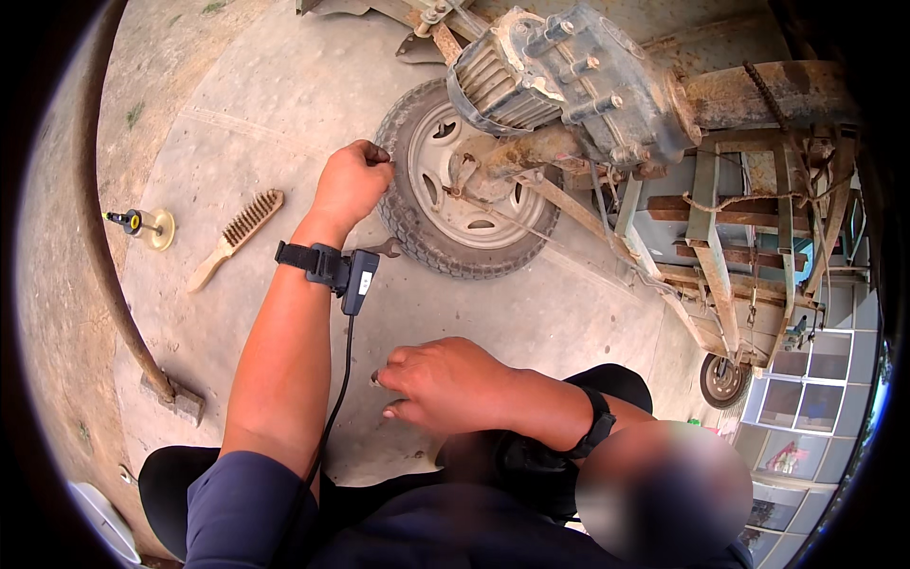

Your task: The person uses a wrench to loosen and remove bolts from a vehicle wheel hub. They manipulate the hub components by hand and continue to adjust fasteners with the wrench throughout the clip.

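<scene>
My left hand (353,184) reaches to the left side of a wheel's black tyre (403,223). Its fingers are curled together at the tread, and whatever they hold, if anything, is hidden. Low in front of my body, my right hand (445,384) hovers with bent fingers and the thumb apart, nothing plainly held. Beside my left wrist an open-end wrench (384,247) lies on the concrete, partly covered by the wrist device (358,283). Farther left lies a wire brush (248,223) with a wooden handle. The wheel's pale rim (427,180) is attached to a rusty axle.
A grimy motor and gearbox (616,90) sits above the wheel. The rusty vehicle frame (711,247) stretches right. A long-handled hammer (173,398) stands at left, near a squat bottle of yellowish liquid (156,229). Another small wheel (723,379) and a windowed wall (806,389) are at right.
</scene>
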The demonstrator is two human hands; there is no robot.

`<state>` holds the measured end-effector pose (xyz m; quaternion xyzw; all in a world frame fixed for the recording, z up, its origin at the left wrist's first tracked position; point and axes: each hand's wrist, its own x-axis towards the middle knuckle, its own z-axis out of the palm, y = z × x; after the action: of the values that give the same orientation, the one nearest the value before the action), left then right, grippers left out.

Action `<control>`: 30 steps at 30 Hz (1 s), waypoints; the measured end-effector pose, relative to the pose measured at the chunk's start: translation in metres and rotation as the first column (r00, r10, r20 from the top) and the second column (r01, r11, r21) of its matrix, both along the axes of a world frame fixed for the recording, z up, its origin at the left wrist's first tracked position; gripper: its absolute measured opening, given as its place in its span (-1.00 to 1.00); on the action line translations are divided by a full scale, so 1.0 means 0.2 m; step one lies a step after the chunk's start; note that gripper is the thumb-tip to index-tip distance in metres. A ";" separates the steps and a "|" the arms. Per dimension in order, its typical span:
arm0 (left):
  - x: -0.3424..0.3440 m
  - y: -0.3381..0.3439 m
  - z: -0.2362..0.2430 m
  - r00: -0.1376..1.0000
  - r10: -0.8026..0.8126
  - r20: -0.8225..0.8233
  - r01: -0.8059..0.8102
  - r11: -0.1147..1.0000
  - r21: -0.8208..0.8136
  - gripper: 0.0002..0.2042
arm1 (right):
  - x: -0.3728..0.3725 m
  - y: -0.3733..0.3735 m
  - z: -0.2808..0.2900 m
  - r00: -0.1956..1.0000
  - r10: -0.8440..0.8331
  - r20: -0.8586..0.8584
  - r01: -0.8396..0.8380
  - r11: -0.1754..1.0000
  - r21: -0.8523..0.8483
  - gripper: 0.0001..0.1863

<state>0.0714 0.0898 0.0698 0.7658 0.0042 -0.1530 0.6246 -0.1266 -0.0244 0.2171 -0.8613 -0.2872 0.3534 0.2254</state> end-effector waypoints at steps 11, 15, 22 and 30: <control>0.00 0.00 -0.03 1.000 -0.006 0.012 0.006 1.000 0.016 -0.71 | 0.03 0.00 -0.02 0.999 -0.020 0.041 0.019 1.000 0.012 -0.69; 0.01 0.00 -0.04 1.000 -0.011 0.007 0.011 1.000 0.016 -0.71 | 0.03 0.00 -0.03 0.999 -0.015 0.041 0.015 1.000 0.010 -0.69; 0.01 0.00 -0.04 1.000 -0.010 0.016 0.009 1.000 0.016 -0.71 | 0.03 0.00 -0.03 0.999 -0.014 0.049 0.014 1.000 0.012 -0.69; 0.01 -0.01 -0.06 1.000 -0.015 0.016 0.015 1.000 0.025 -0.71 | 0.03 0.00 -0.03 0.999 -0.008 0.044 0.008 1.000 0.008 -0.69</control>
<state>0.0737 0.0876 0.0585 0.7745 -0.0046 -0.1514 0.6141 -0.1196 -0.0248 0.2108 -0.8692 -0.2898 0.3324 0.2237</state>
